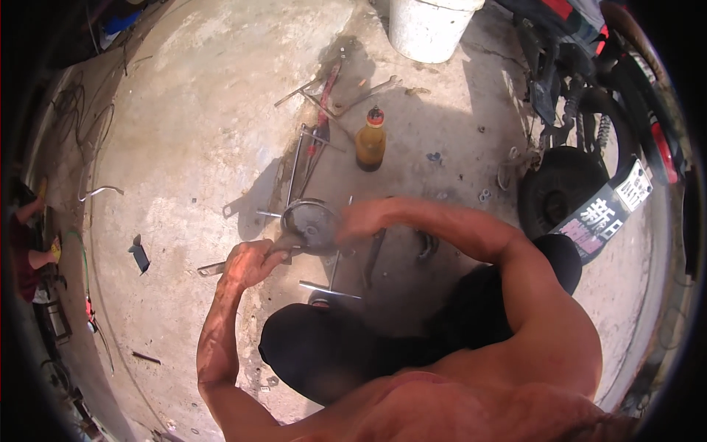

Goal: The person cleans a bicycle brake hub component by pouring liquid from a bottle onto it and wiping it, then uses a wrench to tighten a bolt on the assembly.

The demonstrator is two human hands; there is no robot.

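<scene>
A round grey metal part, dish-shaped with a raised rim, is between my two hands above the concrete floor. My left hand is closed at its lower left edge, fingers wrapped round a dark projecting piece there. Beyond that hand, a flat metal strip sticks out to the left; whether it joins the round part I cannot tell. At the right rim is my right hand, smeared by motion, with its fingers unclear. Close by lie a T-handle wrench on the near side and a long metal rod on the far side.
Beyond the part stands a yellowish bottle, with an open-end wrench and a red-handled tool behind it. Farther off is a white bucket. A motorbike wheel is at right. Another person's limb shows far left.
</scene>
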